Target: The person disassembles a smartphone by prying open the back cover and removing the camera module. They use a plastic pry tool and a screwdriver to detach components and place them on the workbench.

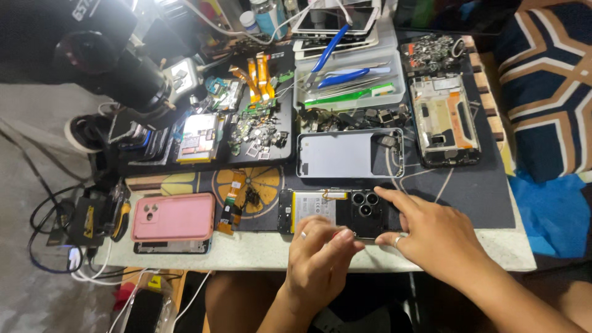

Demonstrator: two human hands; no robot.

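Cluttered with phone parts, the counter runs across the head view, its pale front edge nearest the person and a dark work mat covering most of the right side.

Near that front edge lies an opened phone, back cover off, its pale battery on the left and a cluster of round camera lenses toward the right. The left hand hovers over the phone's lower edge with thumb and fingertips pinched together (whatever they pinch is too small to make out); a ring shows on one finger. The right hand rests loosely open on the phone's right end, index finger stretched out and touching near the camera lenses.

Just behind the phone sits a grey back cover, lying flat. Right of it, a stripped phone frame lies lengthwise on the mat. Left of the opened phone, a pink phone case rests on another device at the counter's front. Further back, a clear tray holds blue-handled pliers and a green tool. Orange flex cables and loose small parts spread over a black mat, with a microscope looming at the upper left.
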